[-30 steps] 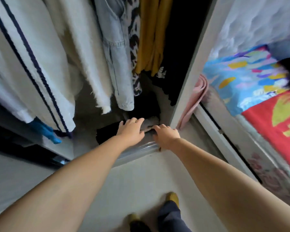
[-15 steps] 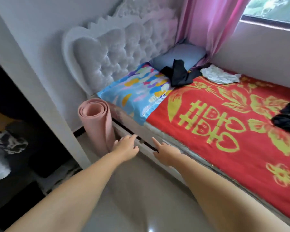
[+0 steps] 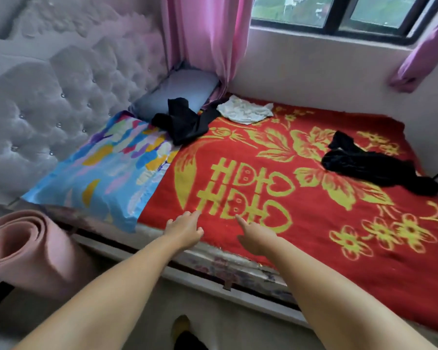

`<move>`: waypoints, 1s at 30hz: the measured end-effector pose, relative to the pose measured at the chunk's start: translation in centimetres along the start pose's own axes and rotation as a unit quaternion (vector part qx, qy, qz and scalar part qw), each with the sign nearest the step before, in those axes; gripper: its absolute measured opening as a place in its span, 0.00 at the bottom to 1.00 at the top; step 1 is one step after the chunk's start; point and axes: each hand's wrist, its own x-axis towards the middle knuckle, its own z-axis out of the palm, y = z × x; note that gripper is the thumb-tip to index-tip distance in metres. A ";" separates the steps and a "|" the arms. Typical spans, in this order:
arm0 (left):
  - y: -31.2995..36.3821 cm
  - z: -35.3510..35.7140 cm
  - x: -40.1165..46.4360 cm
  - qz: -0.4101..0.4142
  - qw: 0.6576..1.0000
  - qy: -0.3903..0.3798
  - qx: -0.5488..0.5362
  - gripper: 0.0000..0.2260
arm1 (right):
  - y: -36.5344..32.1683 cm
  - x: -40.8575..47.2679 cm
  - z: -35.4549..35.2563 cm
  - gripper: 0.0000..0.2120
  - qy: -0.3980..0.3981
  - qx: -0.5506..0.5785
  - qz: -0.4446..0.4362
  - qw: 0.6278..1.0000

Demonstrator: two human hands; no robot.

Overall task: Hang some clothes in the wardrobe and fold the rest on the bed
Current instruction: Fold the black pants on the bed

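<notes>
- My left hand [image 3: 185,229] reaches out over the near edge of the bed [image 3: 238,271], fingers extended and loosely spread, holding nothing; its fingertips lie over the red blanket [image 3: 314,238] by the yellow double character.
- My right hand [image 3: 257,236] is just beside it, also empty, forefinger pointing forward and the other fingers relaxed; I cannot tell if either hand actually touches the blanket.
- The two hands are near each other but apart, both bare forearms stretching in from the bottom of the view.
- The clothes are all on the bed, well beyond my hands. A crumpled black garment [image 3: 185,121] lies at the head end, partly on the grey-blue pillow [image 3: 187,83] and partly on the colourful pillow [image 3: 104,173], with one edge on the red blanket.
- A crumpled white garment [image 3: 245,111] lies just beside it toward the window wall, at the far edge of the blanket, touching the hem of the pink curtain [image 3: 208,39].
- A second black garment [image 3: 374,165] is bunched and stretched out on the right part of the blanket, well apart from the other two.
- The tufted grey headboard [image 3: 61,97] fills the left side; the window [image 3: 339,13] with its dark frame runs along the top right.
- A rolled pink mat [image 3: 23,246] stands on the floor at the left, next to the bed's near corner.
- One yellow-toed slipper [image 3: 181,324] shows at the bottom between my arms.
</notes>
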 end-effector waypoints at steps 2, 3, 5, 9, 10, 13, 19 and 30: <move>0.4 -0.9 3.3 0.015 1.000 -0.003 0.005 0.24 | 1.1 1.8 -1.3 0.30 -0.003 0.001 0.021 1.000; 0.5 -1.6 5.6 0.030 1.000 -0.001 0.008 0.23 | 1.7 3.2 -2.3 0.30 0.003 0.006 0.040 0.999; 0.7 -3.2 8.9 0.056 0.998 -0.002 0.010 0.23 | 2.4 5.1 -4.4 0.30 0.007 0.017 0.068 0.998; -0.6 -6.9 15.0 0.098 0.995 -0.001 0.023 0.23 | 1.9 10.3 -8.0 0.30 0.003 0.028 0.105 0.994; -1.3 -7.7 16.3 0.097 0.995 -0.003 0.024 0.23 | 1.4 11.5 -8.7 0.30 0.005 0.029 0.105 0.994; -4.2 -8.9 19.9 0.074 0.997 -0.019 0.027 0.23 | -1.1 15.8 -9.7 0.29 0.003 0.047 0.076 0.996; -10.5 -9.2 25.3 0.010 0.997 -0.072 0.031 0.24 | -5.3 24.5 -10.9 0.29 -0.041 0.041 0.030 0.998; -20.9 -12.1 40.6 -0.065 0.996 -0.053 0.002 0.22 | -11.3 45.4 -16.5 0.27 -0.037 0.030 -0.025 0.999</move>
